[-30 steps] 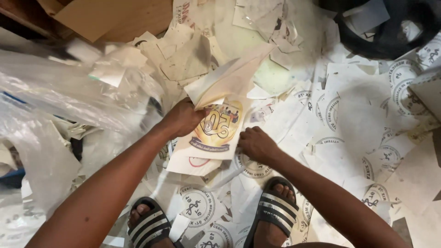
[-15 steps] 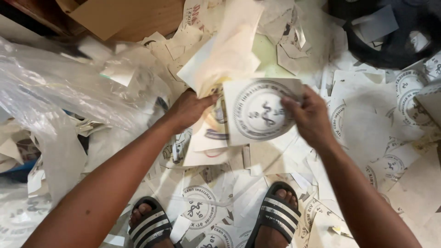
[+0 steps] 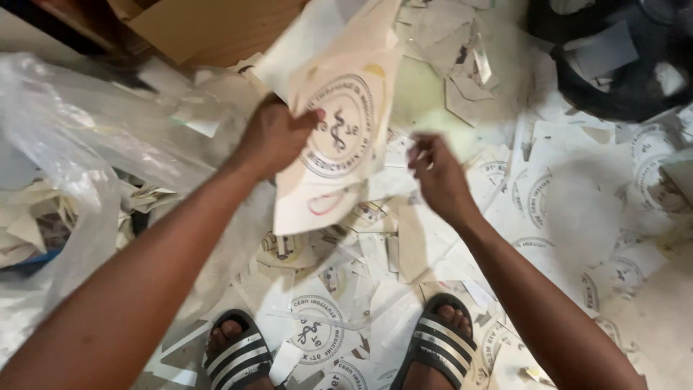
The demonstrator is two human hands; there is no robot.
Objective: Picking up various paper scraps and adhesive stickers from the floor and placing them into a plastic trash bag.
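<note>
My left hand [image 3: 276,137] is raised above the floor and grips a stack of cream paper sheets [image 3: 333,115] printed with a round emblem; the sheets hang down from my fingers. My right hand [image 3: 435,177] hovers just to the right of the stack, apart from it, fingers loosely curled and holding nothing I can see. Both my feet in black striped slide sandals [image 3: 240,354] stand on the paper-strewn floor below.
Cut paper scraps and round printed emblems [image 3: 314,334] cover the floor. A large clear plastic bag [image 3: 79,152] lies at the left. A brown cardboard sheet [image 3: 216,25] is at the top, and a black tyre-like ring [image 3: 613,65] at the top right.
The left hand lifted the paper stack up off the floor. The right hand, which held a round-emblem sheet half a second ago, has let go and drawn away to the right.
</note>
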